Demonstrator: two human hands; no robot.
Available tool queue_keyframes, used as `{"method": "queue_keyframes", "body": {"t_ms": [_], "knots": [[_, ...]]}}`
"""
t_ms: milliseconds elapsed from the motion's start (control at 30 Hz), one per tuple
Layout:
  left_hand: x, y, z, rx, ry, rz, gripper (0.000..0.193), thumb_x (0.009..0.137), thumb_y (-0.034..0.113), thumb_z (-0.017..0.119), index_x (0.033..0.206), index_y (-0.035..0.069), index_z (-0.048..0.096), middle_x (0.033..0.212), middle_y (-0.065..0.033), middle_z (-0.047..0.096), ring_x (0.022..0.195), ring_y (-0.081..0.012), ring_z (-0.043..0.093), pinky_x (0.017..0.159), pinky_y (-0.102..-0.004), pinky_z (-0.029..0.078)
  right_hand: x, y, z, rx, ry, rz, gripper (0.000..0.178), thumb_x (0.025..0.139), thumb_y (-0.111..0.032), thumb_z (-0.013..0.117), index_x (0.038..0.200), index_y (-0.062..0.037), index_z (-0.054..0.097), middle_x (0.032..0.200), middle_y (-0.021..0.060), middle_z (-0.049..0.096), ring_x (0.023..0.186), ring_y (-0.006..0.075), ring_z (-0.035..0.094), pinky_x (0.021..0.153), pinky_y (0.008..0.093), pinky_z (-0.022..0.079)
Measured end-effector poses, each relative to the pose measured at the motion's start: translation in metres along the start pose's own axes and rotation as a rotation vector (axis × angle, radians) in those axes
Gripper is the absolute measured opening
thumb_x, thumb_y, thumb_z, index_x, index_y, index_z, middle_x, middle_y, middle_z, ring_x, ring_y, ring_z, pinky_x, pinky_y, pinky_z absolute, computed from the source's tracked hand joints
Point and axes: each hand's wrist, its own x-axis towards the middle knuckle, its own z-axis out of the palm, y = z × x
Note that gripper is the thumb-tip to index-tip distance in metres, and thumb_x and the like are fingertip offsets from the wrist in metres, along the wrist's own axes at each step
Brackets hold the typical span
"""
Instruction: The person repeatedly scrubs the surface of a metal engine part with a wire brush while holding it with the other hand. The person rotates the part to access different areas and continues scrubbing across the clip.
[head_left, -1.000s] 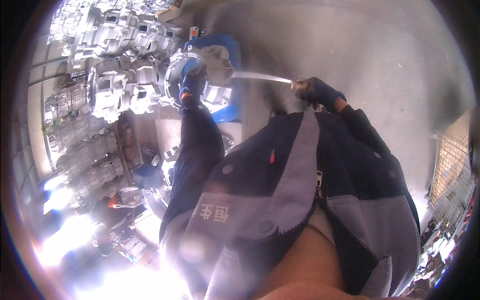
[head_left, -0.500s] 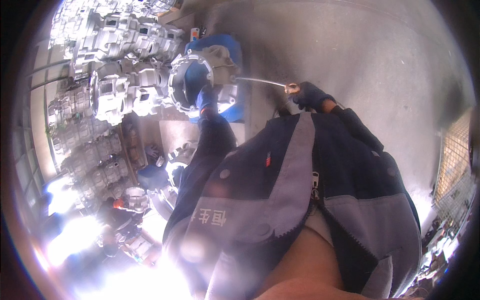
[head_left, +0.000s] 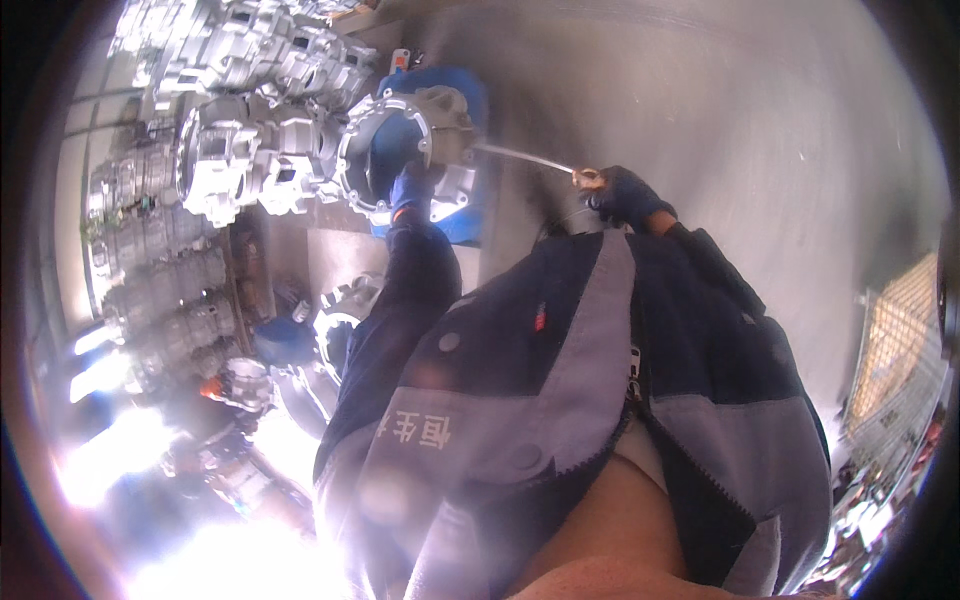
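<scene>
A silver cast-metal housing (head_left: 450, 125) with a round flanged opening sits on a blue surface (head_left: 480, 90). My left hand (head_left: 411, 188), in a dark blue glove, grips the lower rim of that opening; its fingertips are partly hidden. My right hand (head_left: 625, 197), gloved as well, is closed round the wooden handle of a long thin file (head_left: 530, 157). The file's metal length runs leftward, and its far end meets the right side of the housing.
Rows of similar castings (head_left: 255, 155) stand close on the left, some touching the housing. More castings (head_left: 345, 310) lie below my left arm. A wire-mesh crate (head_left: 890, 335) stands at the far right. Grey floor (head_left: 720, 110) spreads to the right. Glare washes out the lower left.
The file and my right hand have shifted slightly right, and the file slopes a little more. My left hand keeps its grip on the rim. The whole view has turned slightly.
</scene>
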Motion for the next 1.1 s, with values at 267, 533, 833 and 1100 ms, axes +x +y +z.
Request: {"method": "queue_keyframes", "body": {"t_ms": [267,533,833,1100], "knots": [[-0.101,-0.002,-0.033,-1.337,0.928,-0.273,0.021,0.095,0.014,0.053,0.113,0.002,0.057,0.102,-0.0055,0.061,0.090,-0.0150,0.056,0.083,-0.0278,0.046,-0.021,-0.068,-0.028,-0.829,0.123,-0.449,0.037,0.078,-0.040,0.069,0.091,-0.0056,0.065,0.080,0.0183,0.065,0.076,0.0362,0.063,0.069,0.0438,0.048],[-0.218,0.021,0.038,-1.256,0.803,-0.707,0.023,0.091,0.015,0.054,0.107,0.000,0.058,0.096,-0.0069,0.062,0.087,-0.0166,0.055,0.082,-0.0312,0.044,0.019,-0.154,0.052,-0.892,-0.028,-0.692,0.034,0.080,-0.040,0.066,0.089,-0.0072,0.066,0.082,0.0169,0.066,0.079,0.0354,0.064,0.071,0.0454,0.049],[-0.185,0.040,0.007,-1.460,0.617,-0.542,0.026,0.092,0.014,0.055,0.111,-0.002,0.061,0.084,-0.0089,0.068,0.076,-0.0169,0.065,0.070,-0.0272,0.051,0.088,-0.243,0.057,-0.913,0.234,-0.496,0.038,0.079,-0.041,0.067,0.086,-0.0036,0.068,0.086,0.0200,0.067,0.084,0.0382,0.065,0.074,0.0443,0.051],[0.013,0.015,-0.040,-1.902,0.472,-0.251,0.024,0.093,0.024,0.057,0.113,0.010,0.061,0.103,-0.0076,0.066,0.097,-0.0224,0.062,0.084,-0.0361,0.050,0.040,-0.135,-0.046,-0.445,0.252,-0.267,0.032,0.083,-0.029,0.067,0.102,-0.0040,0.063,0.089,0.0155,0.065,0.080,0.0268,0.065,0.070,0.0357,0.050]]}}
